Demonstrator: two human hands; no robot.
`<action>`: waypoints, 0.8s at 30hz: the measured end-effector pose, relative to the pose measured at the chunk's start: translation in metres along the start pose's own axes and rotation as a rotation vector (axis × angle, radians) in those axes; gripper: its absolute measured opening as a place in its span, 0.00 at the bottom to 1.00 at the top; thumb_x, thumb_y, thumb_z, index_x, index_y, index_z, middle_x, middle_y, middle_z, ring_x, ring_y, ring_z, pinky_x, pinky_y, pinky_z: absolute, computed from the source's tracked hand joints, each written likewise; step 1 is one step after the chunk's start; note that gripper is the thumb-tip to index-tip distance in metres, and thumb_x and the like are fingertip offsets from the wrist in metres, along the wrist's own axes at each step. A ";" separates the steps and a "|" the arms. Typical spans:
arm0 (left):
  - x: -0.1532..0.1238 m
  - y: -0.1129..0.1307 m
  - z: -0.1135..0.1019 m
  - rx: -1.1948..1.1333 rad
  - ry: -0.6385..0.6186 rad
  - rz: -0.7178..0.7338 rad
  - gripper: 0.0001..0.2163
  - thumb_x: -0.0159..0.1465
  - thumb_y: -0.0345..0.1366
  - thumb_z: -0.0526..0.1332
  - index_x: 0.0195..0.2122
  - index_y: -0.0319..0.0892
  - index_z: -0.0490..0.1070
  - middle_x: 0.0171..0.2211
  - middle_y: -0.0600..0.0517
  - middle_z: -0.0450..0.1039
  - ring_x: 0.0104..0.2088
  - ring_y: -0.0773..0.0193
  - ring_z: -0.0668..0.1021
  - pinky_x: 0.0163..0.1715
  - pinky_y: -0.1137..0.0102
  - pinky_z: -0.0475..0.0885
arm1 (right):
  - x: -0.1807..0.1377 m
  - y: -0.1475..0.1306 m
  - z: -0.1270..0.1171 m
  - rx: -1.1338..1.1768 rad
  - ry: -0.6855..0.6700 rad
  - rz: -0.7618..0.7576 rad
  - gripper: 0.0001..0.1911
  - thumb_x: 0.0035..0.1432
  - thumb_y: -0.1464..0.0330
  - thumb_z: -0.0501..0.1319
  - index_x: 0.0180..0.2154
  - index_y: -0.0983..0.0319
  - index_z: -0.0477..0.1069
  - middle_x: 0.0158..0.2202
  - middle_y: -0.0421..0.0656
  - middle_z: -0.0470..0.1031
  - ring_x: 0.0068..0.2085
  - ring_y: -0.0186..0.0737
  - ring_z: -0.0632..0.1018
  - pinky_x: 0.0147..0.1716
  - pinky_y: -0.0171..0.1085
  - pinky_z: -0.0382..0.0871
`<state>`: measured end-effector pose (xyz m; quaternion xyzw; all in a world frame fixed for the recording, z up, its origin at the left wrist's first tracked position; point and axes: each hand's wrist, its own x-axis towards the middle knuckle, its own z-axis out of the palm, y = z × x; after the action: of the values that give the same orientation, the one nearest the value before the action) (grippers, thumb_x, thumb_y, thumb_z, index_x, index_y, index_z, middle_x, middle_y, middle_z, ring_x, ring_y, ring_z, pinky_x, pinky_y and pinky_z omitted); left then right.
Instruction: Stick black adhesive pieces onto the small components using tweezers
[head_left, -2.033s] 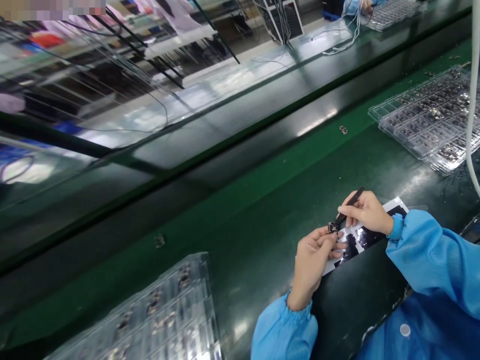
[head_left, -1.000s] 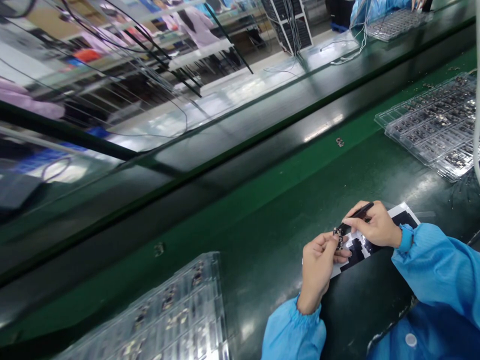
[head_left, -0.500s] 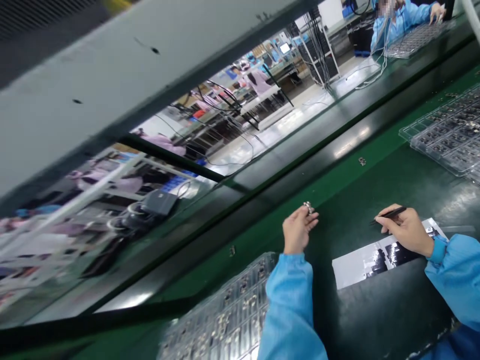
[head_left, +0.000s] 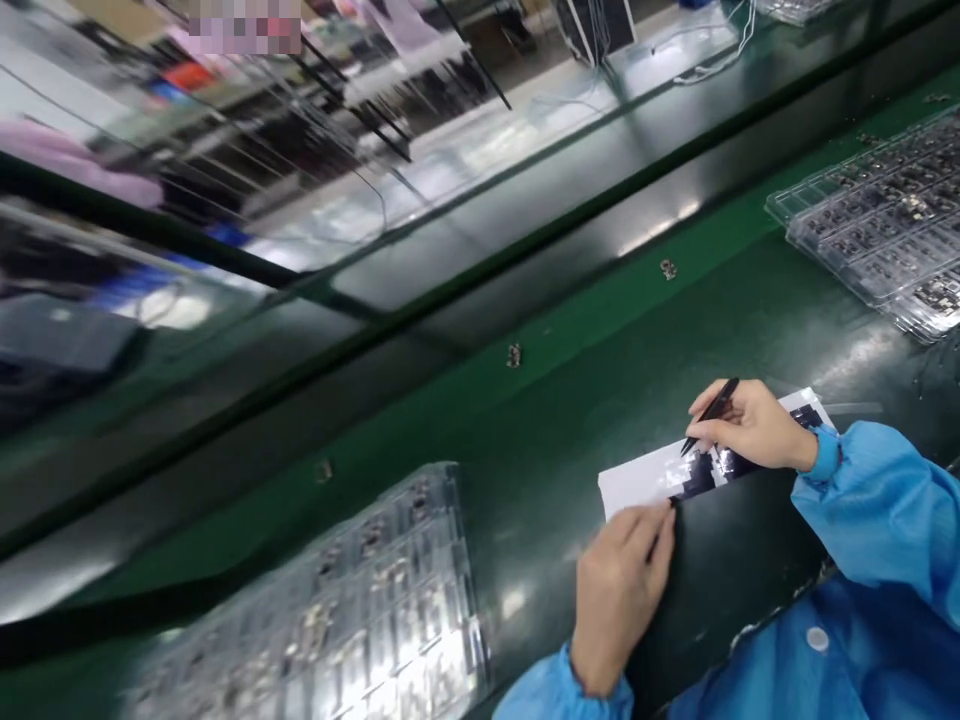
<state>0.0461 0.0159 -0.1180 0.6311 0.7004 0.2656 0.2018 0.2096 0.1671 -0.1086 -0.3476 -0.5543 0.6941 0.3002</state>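
Observation:
My right hand (head_left: 750,425) holds black tweezers (head_left: 716,408) like a pen, their tips pointing down at a white sheet (head_left: 637,478) with shiny black film pieces (head_left: 697,474) on it. My left hand (head_left: 626,575) is at the sheet's lower edge, its fingers drawn together. Whatever is between those fingertips, if anything, is too small to make out. Beyond the hands, a small metal part (head_left: 514,355) lies on the lighter green strip, with another metal part (head_left: 667,268) farther right.
At lower left lies a clear compartment tray (head_left: 469,610) with many small metal parts. More clear trays of parts (head_left: 862,275) are stacked at right. A third small part (head_left: 324,470) sits on the strip at left. A dark rail (head_left: 465,290) runs along the bench's far side.
My left hand has let go of a metal part, now on the green strip, and has come back to the sheet. The tweezers now point steeply down over the sheet. The view has shifted.

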 end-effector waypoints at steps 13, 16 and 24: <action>-0.023 0.017 0.023 0.431 0.051 0.128 0.14 0.64 0.35 0.53 0.49 0.39 0.70 0.29 0.49 0.70 0.28 0.64 0.71 0.25 0.71 0.64 | 0.000 -0.004 0.020 -0.097 -0.229 0.073 0.10 0.46 0.66 0.65 0.27 0.64 0.66 0.19 0.37 0.69 0.21 0.33 0.74 0.21 0.32 0.69; -0.025 0.017 0.024 0.441 0.065 0.134 0.14 0.65 0.36 0.53 0.49 0.39 0.69 0.29 0.49 0.69 0.28 0.64 0.72 0.26 0.71 0.64 | 0.003 0.002 0.023 -0.132 -0.240 0.097 0.09 0.46 0.67 0.64 0.26 0.64 0.66 0.19 0.38 0.69 0.21 0.34 0.74 0.20 0.32 0.68; -0.024 0.021 0.023 0.460 0.080 0.133 0.14 0.65 0.36 0.53 0.49 0.38 0.68 0.29 0.50 0.68 0.28 0.66 0.71 0.25 0.72 0.64 | 0.003 0.014 0.023 -0.238 -0.246 0.026 0.06 0.48 0.69 0.62 0.27 0.64 0.66 0.20 0.39 0.69 0.22 0.33 0.74 0.24 0.33 0.70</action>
<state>0.0791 -0.0036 -0.1239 0.6941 0.7067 0.1367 0.0068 0.1889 0.1537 -0.1194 -0.3003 -0.6607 0.6646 0.1780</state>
